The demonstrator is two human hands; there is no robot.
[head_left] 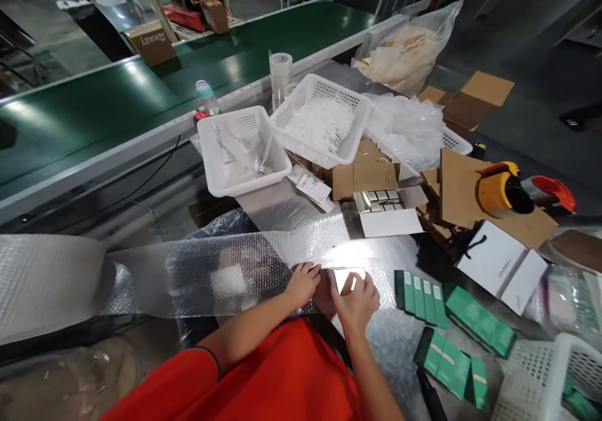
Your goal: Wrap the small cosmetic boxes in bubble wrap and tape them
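Note:
My right hand (358, 300) is closed around a small flat box with a bright, shiny top (347, 277), the thumb on its left side. Just left of it, my left hand (305, 284) lies palm down at the edge of the bubble wrap (263, 264), fingers stretched out and nothing visibly gripped. The wrap runs from a large roll (51, 286) on the left onto the shiny table. To the right of my hands lie several green boxes (426, 298), some in rows. Beyond, an opened white carton (390, 220) holds several small metallic-looking blocks.
Two white baskets (221, 179) (301, 148) stand at the back, one with white shreds. Behind them runs a green conveyor (197, 85). On the right are tape dispensers (498, 189), a white paper bag (498, 264), cardboard and another white basket (522, 371).

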